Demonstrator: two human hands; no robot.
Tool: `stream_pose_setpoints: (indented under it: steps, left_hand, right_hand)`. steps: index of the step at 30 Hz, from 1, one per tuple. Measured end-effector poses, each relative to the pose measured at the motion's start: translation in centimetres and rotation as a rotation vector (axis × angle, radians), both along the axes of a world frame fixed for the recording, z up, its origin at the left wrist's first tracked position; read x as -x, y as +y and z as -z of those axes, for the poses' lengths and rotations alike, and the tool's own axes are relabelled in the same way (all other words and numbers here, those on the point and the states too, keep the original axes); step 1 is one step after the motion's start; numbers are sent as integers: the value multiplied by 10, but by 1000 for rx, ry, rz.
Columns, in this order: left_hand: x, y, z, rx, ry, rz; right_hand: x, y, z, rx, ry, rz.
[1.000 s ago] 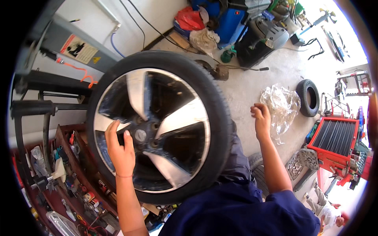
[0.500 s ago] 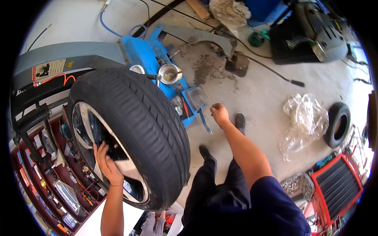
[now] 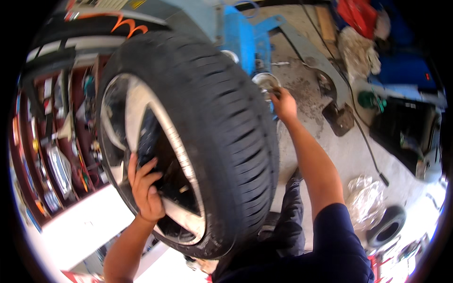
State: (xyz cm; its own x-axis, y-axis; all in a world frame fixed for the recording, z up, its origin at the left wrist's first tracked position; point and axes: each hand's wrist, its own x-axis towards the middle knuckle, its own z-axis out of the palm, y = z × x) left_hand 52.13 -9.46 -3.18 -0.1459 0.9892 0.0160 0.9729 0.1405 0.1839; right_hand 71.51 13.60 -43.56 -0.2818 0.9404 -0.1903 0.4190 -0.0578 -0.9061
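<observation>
A car wheel, with a black tyre (image 3: 222, 118) on a silver spoked rim (image 3: 137, 106), stands large in front of me on the left. My left hand (image 3: 147, 193) is at the rim, its fingers curled round a spoke. Beyond the tread, my right hand (image 3: 284, 106) is at a round metal cup (image 3: 265, 81) fixed beside the blue machine (image 3: 238, 40). Its fingertips are pinched together at the cup's near edge, over something small and dark that I cannot make out.
At left is a dark red shelf rack (image 3: 71, 155) with tools and small goods. A grey metal arm (image 3: 306, 59) and a black cable (image 3: 361, 125) lie right of the machine. Farther right are clear plastic sheeting (image 3: 363, 200) and a loose tyre (image 3: 388, 226).
My right hand has gone forward from open air to the metal cup. The wheel looks larger and closer, and my left hand stays on its rim. The view has shifted.
</observation>
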Motion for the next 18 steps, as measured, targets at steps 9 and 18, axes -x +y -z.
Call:
stream_pose_setpoints:
  steps: [9,18]
  left_hand:
    - [11,2,-4,-166,-140,49]
    - [7,-7,16,-443,-182,28]
  right_hand:
    - [-90,-16,-189,149,402,289]
    - [-122,-75,-418,-38,656,-1]
